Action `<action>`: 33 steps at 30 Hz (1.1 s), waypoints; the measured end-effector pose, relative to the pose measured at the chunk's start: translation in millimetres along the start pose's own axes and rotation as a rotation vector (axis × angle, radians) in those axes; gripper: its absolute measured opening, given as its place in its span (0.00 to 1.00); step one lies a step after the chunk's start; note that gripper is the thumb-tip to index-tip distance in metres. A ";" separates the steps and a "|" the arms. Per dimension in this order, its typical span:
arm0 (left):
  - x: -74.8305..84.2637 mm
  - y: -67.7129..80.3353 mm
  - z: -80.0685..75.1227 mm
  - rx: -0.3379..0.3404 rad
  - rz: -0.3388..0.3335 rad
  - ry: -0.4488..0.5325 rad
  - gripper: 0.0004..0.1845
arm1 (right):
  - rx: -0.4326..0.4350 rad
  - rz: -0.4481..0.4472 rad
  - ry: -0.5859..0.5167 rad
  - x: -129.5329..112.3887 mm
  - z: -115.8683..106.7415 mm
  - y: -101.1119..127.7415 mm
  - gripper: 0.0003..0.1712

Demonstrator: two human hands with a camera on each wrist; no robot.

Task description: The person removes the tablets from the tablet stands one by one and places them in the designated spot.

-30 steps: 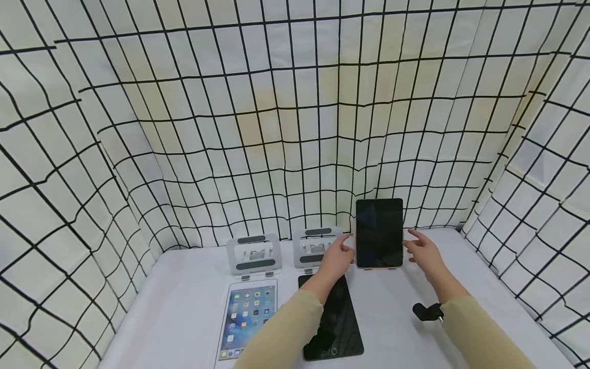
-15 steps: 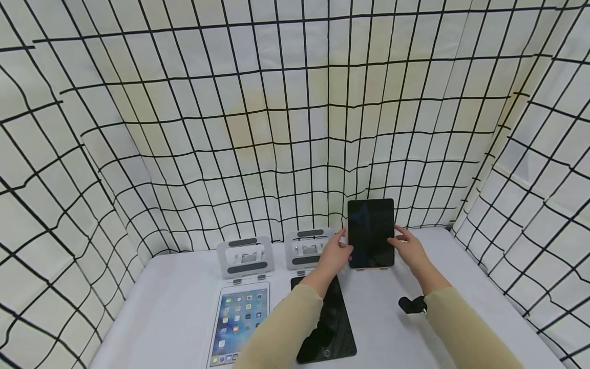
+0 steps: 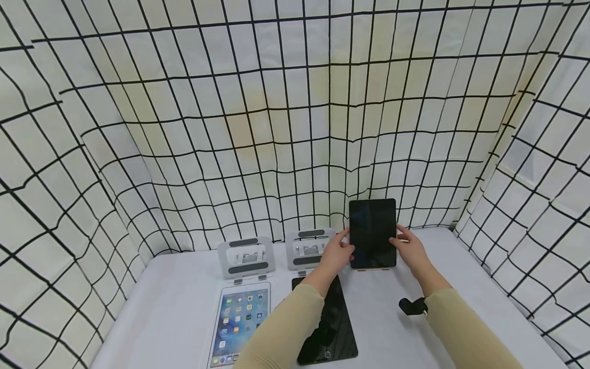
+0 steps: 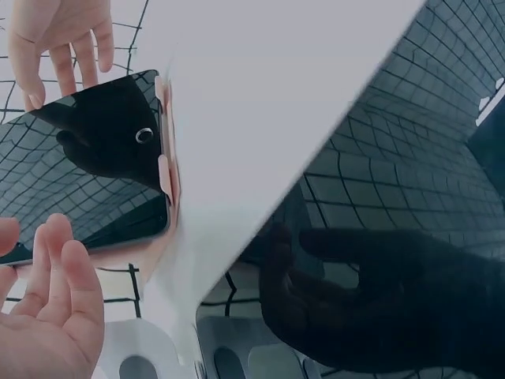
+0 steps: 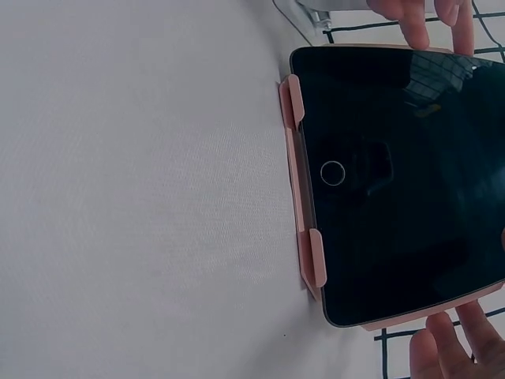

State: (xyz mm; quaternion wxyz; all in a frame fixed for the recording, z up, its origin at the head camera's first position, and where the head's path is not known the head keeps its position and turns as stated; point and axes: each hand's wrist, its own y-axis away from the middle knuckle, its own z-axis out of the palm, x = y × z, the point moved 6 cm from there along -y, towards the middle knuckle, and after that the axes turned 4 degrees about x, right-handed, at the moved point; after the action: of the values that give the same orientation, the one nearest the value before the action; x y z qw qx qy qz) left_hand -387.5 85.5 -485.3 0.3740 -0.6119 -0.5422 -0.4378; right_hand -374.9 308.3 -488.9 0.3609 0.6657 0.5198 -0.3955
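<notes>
Head view: dark tablet (image 3: 372, 233) upright on pink stand (image 3: 373, 268), far right of table (image 3: 184, 302). Left hand (image 3: 338, 253) and right hand (image 3: 410, 251) flank its edges, fingers relaxed, gripping nothing. Left wrist view: fingers (image 4: 67, 280) just off edge. Right wrist view: fingertips (image 5: 446, 339) beside edge. Best to press evenly on both sides, keep bottom in stand lips.

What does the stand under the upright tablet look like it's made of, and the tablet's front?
The pink stand looks like matte plastic, though painted metal is possible: smooth, even colour, rounded lips, no shine. The upright tablet has a glossy glass-like front; the grid backdrop mirrors in it.
</notes>
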 end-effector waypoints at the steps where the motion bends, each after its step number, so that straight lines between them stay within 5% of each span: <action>1: 0.4 -0.1 -0.1 0.001 -0.003 0.019 0.30 | 0.003 -0.003 -0.002 -0.6 0.0 -0.3 0.38; 13: 3.7 3.4 5.0 0.024 -0.045 0.159 0.31 | 0.048 -0.022 -0.030 1.1 -3.8 -3.1 0.36; 19: 1.4 3.0 4.5 0.068 -0.034 0.150 0.28 | 0.124 -0.102 -0.004 2.4 -7.9 -1.1 0.32; 26: 9.1 9.0 2.2 0.130 0.075 -0.043 0.28 | 0.228 -0.203 0.027 5.4 -10.1 4.6 0.27; 33: 13.3 11.8 0.4 0.211 0.153 -0.164 0.21 | 0.258 -0.209 -0.004 12.1 -8.2 7.3 0.26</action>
State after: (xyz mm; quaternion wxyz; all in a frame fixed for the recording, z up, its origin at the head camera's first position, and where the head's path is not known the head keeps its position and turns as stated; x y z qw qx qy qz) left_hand -375.4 88.8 -472.7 0.4228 -0.6425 -0.5657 -0.2973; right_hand -364.8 319.1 -495.8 0.2303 0.6481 0.5301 -0.4958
